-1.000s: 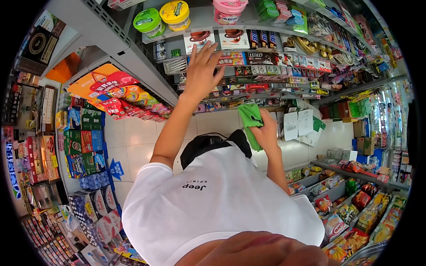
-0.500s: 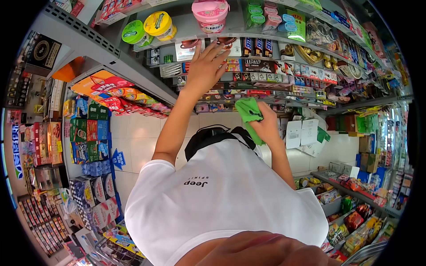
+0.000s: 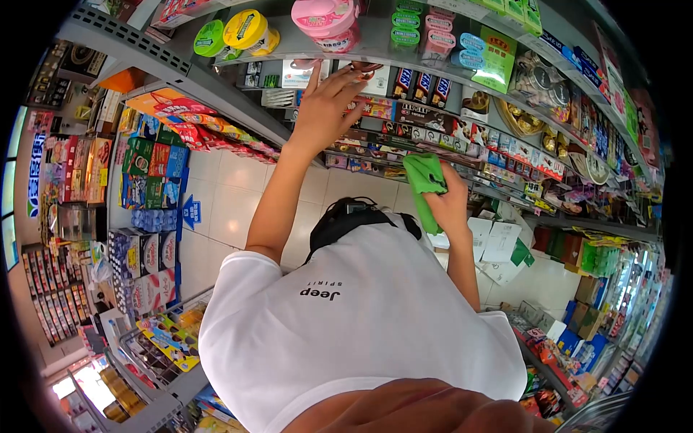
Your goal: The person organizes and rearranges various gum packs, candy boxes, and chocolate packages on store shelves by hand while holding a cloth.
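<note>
My left hand [image 3: 326, 108] reaches up to the shelf in front of me, fingers spread, the fingertips over white boxes [image 3: 299, 74] with a brown picture on them. It grips nothing that I can see; whether it presses on the boxes cannot be made out. A bunched green cloth [image 3: 422, 177] hangs from my right hand [image 3: 452, 198], whose fingers are wrapped round it. That hand is held low, in front of the lower shelves. On the shelf above my left hand stand a pink tub [image 3: 326, 25], a yellow tub [image 3: 250, 32] and a green tub [image 3: 210, 39].
Snickers bars [image 3: 422, 86] stand right of my left hand. A perforated grey shelf post [image 3: 151, 52] runs along the left, with hanging snack packs [image 3: 202, 119] beneath. Torn white cardboard [image 3: 498, 242] lies to the right over the tiled floor [image 3: 231, 184]. More stocked shelves stand around me.
The view has turned and shifted slightly, showing more of the lower left. My left hand stays by the white boxes with its fingers a little more bent. The cloth remains in my right hand.
</note>
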### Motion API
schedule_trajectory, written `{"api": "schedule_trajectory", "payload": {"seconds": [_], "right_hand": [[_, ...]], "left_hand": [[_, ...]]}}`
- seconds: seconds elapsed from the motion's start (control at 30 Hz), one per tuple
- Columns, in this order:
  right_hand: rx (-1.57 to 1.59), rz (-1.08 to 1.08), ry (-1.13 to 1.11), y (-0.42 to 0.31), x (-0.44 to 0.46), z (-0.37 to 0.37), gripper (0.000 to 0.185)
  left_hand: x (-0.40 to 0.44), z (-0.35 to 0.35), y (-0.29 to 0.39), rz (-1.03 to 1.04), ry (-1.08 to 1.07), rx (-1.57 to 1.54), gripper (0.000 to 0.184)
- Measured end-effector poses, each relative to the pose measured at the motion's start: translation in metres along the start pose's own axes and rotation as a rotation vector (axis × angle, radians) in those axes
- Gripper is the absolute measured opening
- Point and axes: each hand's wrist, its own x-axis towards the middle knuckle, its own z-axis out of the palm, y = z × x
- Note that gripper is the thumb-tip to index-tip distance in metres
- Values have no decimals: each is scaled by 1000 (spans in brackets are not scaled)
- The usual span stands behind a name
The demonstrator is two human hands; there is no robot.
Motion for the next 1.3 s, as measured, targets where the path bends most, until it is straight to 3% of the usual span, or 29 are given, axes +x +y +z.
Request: {"api": "schedule_trajectory", "payload": {"seconds": [0.37,0.67,0.77,0.87,0.97,1.17,1.27,1.3], "right_hand": [[-2,-42,-67,28,10,-24,42],[4,-54,-63,30,11,-19,39],[38,-51,-33,29,3,-19,41],[33,-50,21,38,-5,-22,44],[24,-15,38,43,-12,-27,46],[-17,9,56,34,-19,-34,46],[-20,37,59,37,-25,-33,43],[-32,50,53,40,-26,-33,43]], "left_hand": [[28,31,3,-204,81,148,45],[44,46,21,-241,157,262,49],[44,56,12,-210,280,272,49],[42,50,16,-374,239,196,47],[41,43,22,-294,445,191,45],[19,25,52,-363,485,-16,55],[1,17,55,-398,455,-122,59],[-4,6,66,-532,379,-271,58]]}}
